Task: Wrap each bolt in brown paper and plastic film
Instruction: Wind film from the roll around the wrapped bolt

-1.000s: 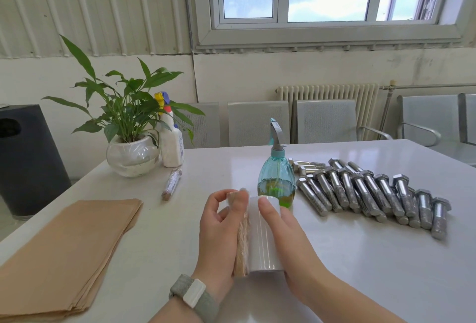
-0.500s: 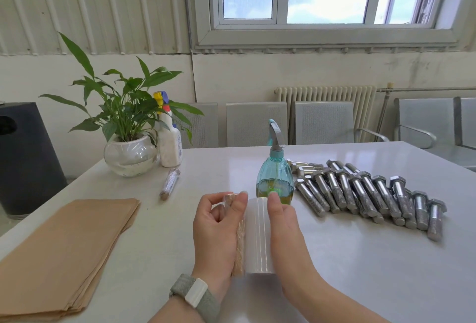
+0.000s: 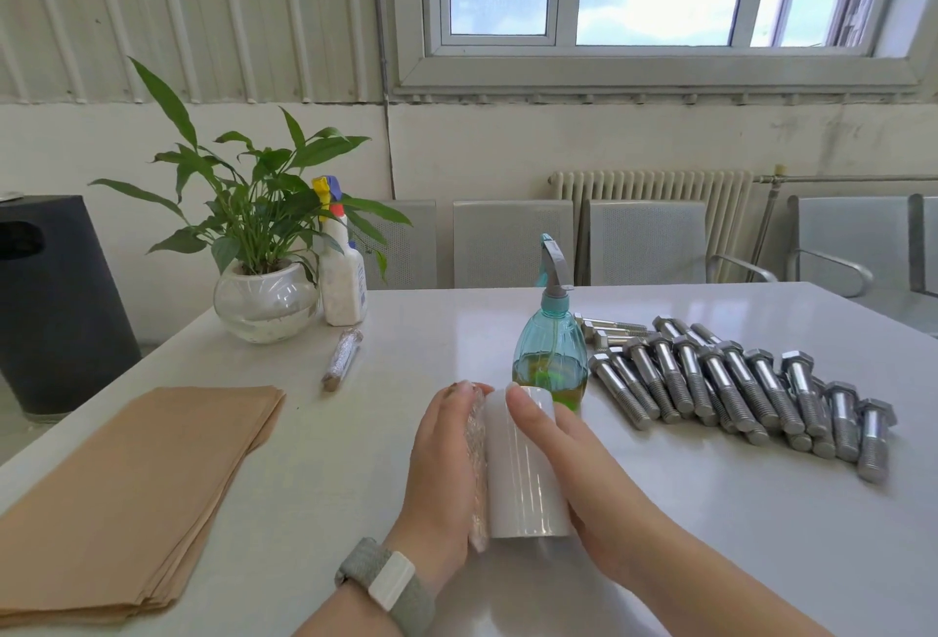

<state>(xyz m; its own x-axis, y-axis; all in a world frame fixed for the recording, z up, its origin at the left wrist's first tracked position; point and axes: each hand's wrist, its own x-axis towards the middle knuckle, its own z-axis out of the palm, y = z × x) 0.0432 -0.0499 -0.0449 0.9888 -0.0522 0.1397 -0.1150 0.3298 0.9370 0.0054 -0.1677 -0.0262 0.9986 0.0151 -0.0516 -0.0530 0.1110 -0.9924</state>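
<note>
A white roll of plastic film [image 3: 523, 474] lies lengthwise on the table in front of me. My right hand [image 3: 573, 469] rests on its right side, fingers curved over the top. Pressed against the roll's left side is a paper-wrapped bolt [image 3: 477, 464] covered in film, which my left hand [image 3: 441, 469] holds. Several bare steel bolts [image 3: 736, 387] lie in a row at the right. A stack of brown paper sheets [image 3: 127, 489] lies at the left. One finished wrapped bolt [image 3: 343, 358] lies near the plant.
A teal spray bottle [image 3: 550, 352] stands just behind the roll. A potted plant in a glass bowl [image 3: 264, 301] and a white spray bottle [image 3: 345, 281] stand at the back left. Grey chairs [image 3: 512, 243] line the far table edge; a black bin [image 3: 51, 301] stands at left.
My left hand has turned over the wrapped bolt so its back now faces me and less of the brown paper shows. The right hand stays on the roll.
</note>
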